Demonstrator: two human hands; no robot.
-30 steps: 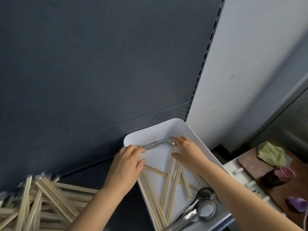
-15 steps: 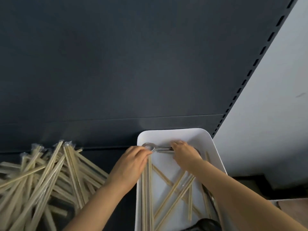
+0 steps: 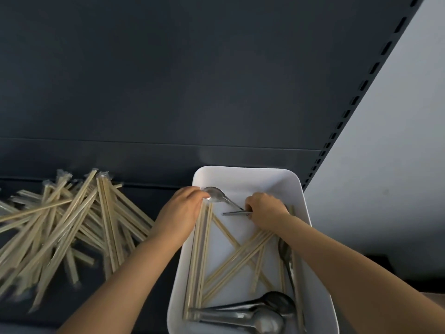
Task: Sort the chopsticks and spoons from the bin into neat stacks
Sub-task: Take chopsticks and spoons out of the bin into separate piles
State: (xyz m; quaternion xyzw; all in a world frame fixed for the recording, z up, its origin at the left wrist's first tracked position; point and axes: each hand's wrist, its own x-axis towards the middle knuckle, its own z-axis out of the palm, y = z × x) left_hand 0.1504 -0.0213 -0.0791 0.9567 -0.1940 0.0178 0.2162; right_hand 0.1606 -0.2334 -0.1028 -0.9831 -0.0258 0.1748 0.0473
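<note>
Gripping spoon, right hand; left hand holding chopsticks.

Wooden chopsticks are lying crisscrossed in the white bin. Metal spoons are resting at its near end, one spoon slanting at the far end. A wrapped pile is sprawling just left.

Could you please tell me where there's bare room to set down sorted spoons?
Bare: the bin's far end, beyond the held spoon; the shelf strip between the chopstick pile and the bin. Crowded: the bin's middle and near end, with chopsticks and spoons.
</note>
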